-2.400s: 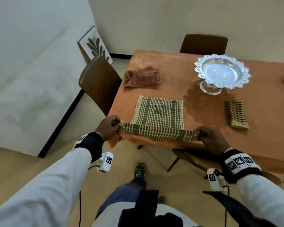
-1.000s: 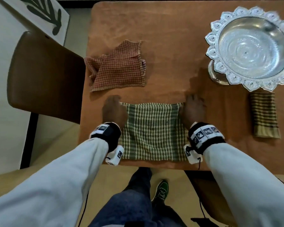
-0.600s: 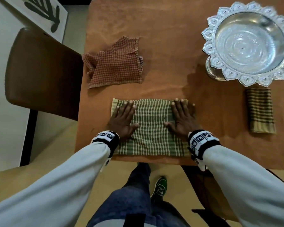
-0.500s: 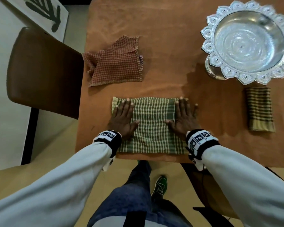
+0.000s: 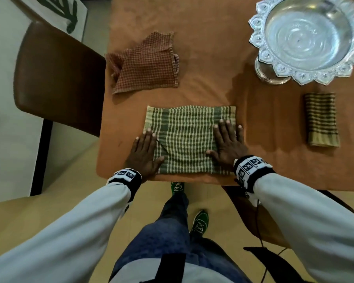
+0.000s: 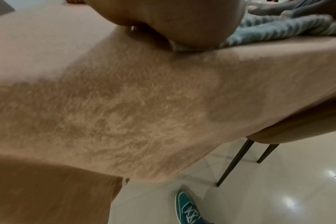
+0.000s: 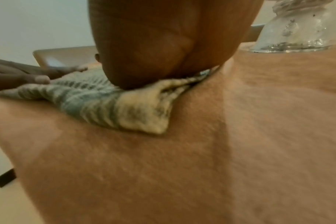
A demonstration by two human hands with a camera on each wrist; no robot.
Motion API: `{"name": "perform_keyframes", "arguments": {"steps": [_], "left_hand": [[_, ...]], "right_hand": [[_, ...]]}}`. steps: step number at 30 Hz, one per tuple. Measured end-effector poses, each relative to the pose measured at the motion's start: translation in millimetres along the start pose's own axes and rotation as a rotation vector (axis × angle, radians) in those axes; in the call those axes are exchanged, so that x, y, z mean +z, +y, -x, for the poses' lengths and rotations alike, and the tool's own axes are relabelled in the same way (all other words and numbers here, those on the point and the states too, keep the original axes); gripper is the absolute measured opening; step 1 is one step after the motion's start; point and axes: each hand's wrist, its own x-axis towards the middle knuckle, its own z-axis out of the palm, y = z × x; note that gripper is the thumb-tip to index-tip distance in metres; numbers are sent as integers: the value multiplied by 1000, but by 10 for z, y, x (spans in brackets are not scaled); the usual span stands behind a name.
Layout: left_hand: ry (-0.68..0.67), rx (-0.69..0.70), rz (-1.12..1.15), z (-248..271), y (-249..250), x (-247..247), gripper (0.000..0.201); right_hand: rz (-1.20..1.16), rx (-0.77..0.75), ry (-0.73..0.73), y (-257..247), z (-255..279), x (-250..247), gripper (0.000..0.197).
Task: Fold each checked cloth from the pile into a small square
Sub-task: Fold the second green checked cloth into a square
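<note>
A green checked cloth (image 5: 187, 137), folded in half, lies flat near the table's front edge. My left hand (image 5: 145, 152) presses flat on its left side, fingers straight. On its right side my right hand (image 5: 228, 141) presses flat too. In the left wrist view the cloth (image 6: 278, 28) shows at the upper right beyond my palm. The right wrist view shows the heel of my right hand on the cloth's near corner (image 7: 125, 109). A red checked cloth (image 5: 147, 64) lies rumpled at the back left. A folded green striped cloth (image 5: 321, 119) sits at the right.
The table (image 5: 213, 48) wears an orange-brown covering. A silver pedestal bowl (image 5: 307, 37) stands at the back right. A brown chair (image 5: 57, 76) sits at the table's left side. Another chair (image 6: 301, 127) is tucked under the front edge, by my feet.
After folding the cloth's near edge over to the far edge, both hands flattened onto it. In the last half second they slid outward and back toward the front edge.
</note>
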Motion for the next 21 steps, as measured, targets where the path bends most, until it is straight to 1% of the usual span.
{"name": "perform_keyframes", "arguments": {"steps": [2, 3, 6, 8, 10, 12, 14, 15, 17, 18, 20, 21], "left_hand": [[18, -21, 0, -4, 125, -51, 80], [33, -5, 12, -35, 226, -72, 80], [27, 102, 72, -122, 554, -60, 79], [3, 104, 61, -94, 563, 42, 77], [-13, 69, 52, 45, 415, 134, 82], [-2, 53, 52, 219, 244, 177, 87], [15, 43, 58, 329, 129, 147, 88], [19, 57, 45, 374, 97, 108, 87], [-3, 144, -3, 408, 57, 10, 77], [-16, 199, -19, 420, 39, -28, 67], [1, 283, -4, 419, 10, -80, 42], [9, 296, 11, 400, 8, -108, 33]], "right_hand": [[-27, 14, 14, -226, 37, -35, 93], [-47, -14, 25, -377, 67, -36, 87], [-46, -126, 16, -699, 201, 97, 79], [-39, -123, -1, -610, 251, 222, 80], [-51, -79, 2, -351, 294, 296, 85], [-40, -35, 6, -111, 362, 304, 94], [-5, -18, -6, 31, 401, 252, 103], [13, -16, -14, 43, 426, 220, 102], [-7, -34, -21, -35, 475, 96, 92], [-39, -67, -24, -113, 509, 18, 87], [-79, -186, -14, -294, 565, -93, 70], [-76, -243, -14, -376, 583, -127, 61]]}}
